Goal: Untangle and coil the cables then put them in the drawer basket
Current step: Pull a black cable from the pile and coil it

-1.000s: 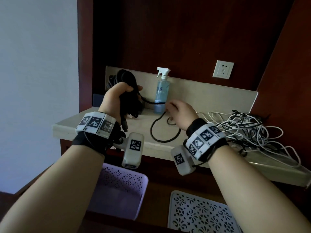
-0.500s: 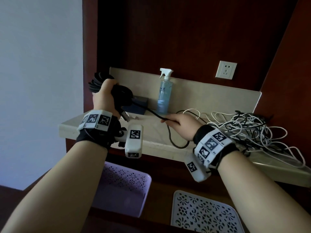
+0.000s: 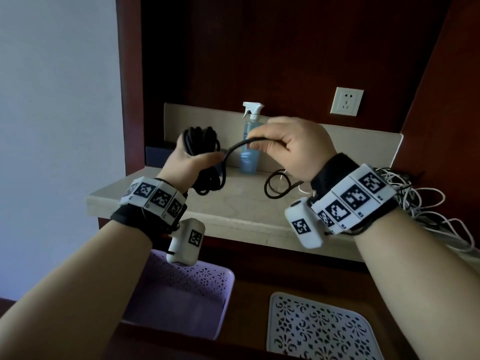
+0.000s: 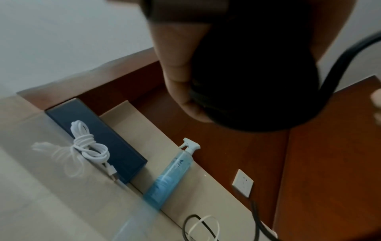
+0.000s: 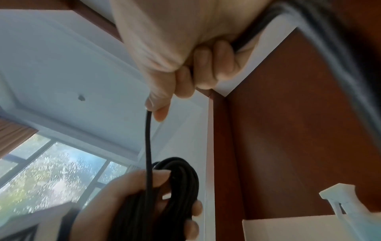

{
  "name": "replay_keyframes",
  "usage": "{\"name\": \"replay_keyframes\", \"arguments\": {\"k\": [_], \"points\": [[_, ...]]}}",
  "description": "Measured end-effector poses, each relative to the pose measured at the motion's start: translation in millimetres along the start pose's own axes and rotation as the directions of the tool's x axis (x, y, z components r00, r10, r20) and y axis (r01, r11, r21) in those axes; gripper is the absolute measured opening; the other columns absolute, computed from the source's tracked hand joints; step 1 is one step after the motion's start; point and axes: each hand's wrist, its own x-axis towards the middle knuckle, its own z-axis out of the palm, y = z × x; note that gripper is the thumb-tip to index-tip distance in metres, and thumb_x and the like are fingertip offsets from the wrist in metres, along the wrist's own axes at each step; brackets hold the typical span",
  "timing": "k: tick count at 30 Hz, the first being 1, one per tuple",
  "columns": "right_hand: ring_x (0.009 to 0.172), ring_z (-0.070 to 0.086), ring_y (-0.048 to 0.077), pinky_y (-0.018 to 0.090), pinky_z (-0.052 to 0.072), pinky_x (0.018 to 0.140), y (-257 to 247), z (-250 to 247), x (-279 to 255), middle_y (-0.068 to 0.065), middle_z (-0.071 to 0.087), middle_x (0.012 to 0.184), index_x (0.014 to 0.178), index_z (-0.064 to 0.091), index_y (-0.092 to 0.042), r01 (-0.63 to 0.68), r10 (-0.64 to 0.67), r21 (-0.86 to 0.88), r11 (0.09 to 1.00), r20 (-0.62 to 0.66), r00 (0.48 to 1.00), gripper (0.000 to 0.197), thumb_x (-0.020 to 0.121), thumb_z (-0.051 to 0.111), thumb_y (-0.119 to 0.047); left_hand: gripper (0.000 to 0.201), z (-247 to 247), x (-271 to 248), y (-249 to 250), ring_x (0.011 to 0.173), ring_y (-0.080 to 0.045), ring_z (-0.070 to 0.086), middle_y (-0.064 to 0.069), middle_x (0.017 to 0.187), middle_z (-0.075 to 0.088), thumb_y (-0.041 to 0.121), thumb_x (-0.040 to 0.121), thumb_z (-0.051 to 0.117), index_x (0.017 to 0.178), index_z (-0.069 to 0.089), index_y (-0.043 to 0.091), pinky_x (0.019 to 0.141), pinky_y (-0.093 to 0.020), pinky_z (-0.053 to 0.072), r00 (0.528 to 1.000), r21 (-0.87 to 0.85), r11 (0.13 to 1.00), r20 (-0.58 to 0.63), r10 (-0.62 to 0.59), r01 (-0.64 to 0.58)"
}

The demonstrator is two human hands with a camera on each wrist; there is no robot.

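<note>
- Black cable (image 3: pixel 202 162): coiled bundle gripped in our left hand (image 3: pixel 187 165), held above the table (image 3: pixel 233 203) at 9 o'clock.
- Our right hand (image 3: pixel 293 149) pinches its free strand at 12 o'clock; the tail loops down onto the table.
- White cable tangle (image 3: pixel 420 201) at 3 o'clock.
- Purple basket (image 3: pixel 181 294) at 6 o'clock, below the table edge.

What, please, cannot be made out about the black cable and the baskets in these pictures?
- Free end of the thick black cable: head view, hidden behind the right hand.
- Number of loops in the left hand: left wrist view too dark.
- Purple perforated plastic basket: head view, partly covered by the left forearm.
- White perforated basket: cut by the bottom edge.
</note>
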Motion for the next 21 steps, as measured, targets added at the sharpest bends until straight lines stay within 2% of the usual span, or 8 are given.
{"name": "replay_keyframes", "arguments": {"k": [2, 4, 8, 15, 16, 18, 19, 21], "points": [[0.077, 0.044, -0.005, 0.004, 0.031, 0.063, 2, -3, 7, -0.029, 0.045, 0.073, 0.1, 0.071, -0.021, -0.009, 0.01, 0.038, 0.999, -0.035, 0.999, 0.029, 0.088, 0.053, -0.039, 0.072, 4, -10, 2, 0.078, -0.022, 0.063, -0.006, 0.089, 0.065, 0.032, 0.056, 0.077, 0.118, 0.055, 0.005, 0.07, -0.031, 0.049, 0.995, -0.034, 0.999, 0.095, -0.024, 0.027], [0.079, 0.046, -0.004, 0.006, 0.033, 0.065, 4, -6, 13, -0.026, 0.049, 0.076, 0.1, 0.071, -0.021, -0.025, 0.027, 0.044, 0.999, -0.053, 0.998, 0.029, 0.088, 0.053, -0.04, 0.047, 7, -19, 4, 0.071, -0.021, 0.061, -0.007, 0.08, 0.065, 0.029, 0.065, 0.068, 0.103, 0.063, 0.002, 0.066, -0.03, 0.047, 0.976, -0.079, 0.995, 0.213, -0.049, 0.067], [0.086, 0.055, 0.001, 0.013, 0.041, 0.072, 9, -5, 17, -0.02, 0.058, 0.089, 0.101, 0.071, -0.023, -0.055, 0.059, 0.062, 0.997, -0.057, 0.997, 0.028, 0.088, 0.053, -0.04, 0.032, 7, -30, 8, 0.076, -0.029, 0.06, -0.009, 0.08, 0.067, 0.041, 0.059, 0.071, 0.077, 0.076, 0.016, 0.077, -0.041, 0.045, 0.927, -0.129, 0.982, 0.365, -0.081, 0.137], [0.085, 0.052, -0.001, 0.014, 0.04, 0.072, 5, 9, 21, -0.021, 0.057, 0.088, 0.1, 0.07, -0.025, -0.06, 0.062, 0.068, 0.996, -0.032, 0.998, 0.032, 0.087, 0.05, -0.046, 0.035, 17, -34, 10, 0.086, -0.035, 0.055, -0.018, 0.092, 0.062, 0.037, 0.057, 0.074, 0.083, 0.073, 0.013, 0.085, -0.069, 0.038, 0.869, -0.056, 0.993, 0.49, -0.065, 0.106], [0.082, 0.052, 0.0, 0.015, 0.041, 0.069, 6, 9, 21, -0.019, 0.058, 0.086, 0.099, 0.07, -0.024, -0.071, 0.072, 0.065, 0.995, -0.018, 0.997, 0.03, 0.087, 0.051, -0.045, 0.037, 17, -34, 9, 0.083, -0.034, 0.058, -0.017, 0.091, 0.063, 0.034, 0.057, 0.074, 0.086, 0.072, 0.011, 0.082, -0.067, 0.042, 0.865, -0.062, 0.993, 0.499, -0.054, 0.098], [0.072, 0.051, 0.003, 0.018, 0.039, 0.062, 10, 9, 22, -0.015, 0.058, 0.076, 0.088, 0.069, -0.025, -0.118, 0.117, 0.044, 0.992, 0.022, 0.993, 0.035, 0.086, 0.048, -0.053, 0.045, 15, -33, 7, 0.078, -0.026, 0.064, -0.012, 0.087, 0.067, 0.025, 0.056, 0.07, 0.095, 0.066, 0.004, 0.072, -0.05, 0.055, 0.854, -0.161, 0.979, 0.519, -0.023, 0.124], [0.065, 0.05, 0.006, 0.02, 0.038, 0.059, 13, 9, 22, -0.011, 0.056, 0.069, 0.08, 0.066, -0.026, -0.158, 0.156, 0.036, 0.987, 0.049, 0.987, 0.038, 0.085, 0.046, -0.057, 0.048, 14, -33, 7, 0.077, -0.023, 0.065, -0.011, 0.087, 0.067, 0.022, 0.057, 0.068, 0.1, 0.063, 0.001, 0.068, -0.041, 0.056, 0.847, -0.228, 0.962, 0.532, -0.004, 0.148], [0.054, 0.044, 0.005, 0.023, 0.033, 0.056, 22, 11, 18, -0.008, 0.048, 0.058, 0.073, 0.06, -0.022, -0.271, 0.262, 0.075, 0.96, 0.107, 0.959, 0.035, 0.089, 0.047, -0.05, 0.052, 12, -33, 6, 0.079, -0.023, 0.064, -0.013, 0.09, 0.066, 0.017, 0.058, 0.065, 0.105, 0.058, -0.003, 0.068, -0.038, 0.056, 0.84, -0.343, 0.921, 0.541, 0.034, 0.183]]}}
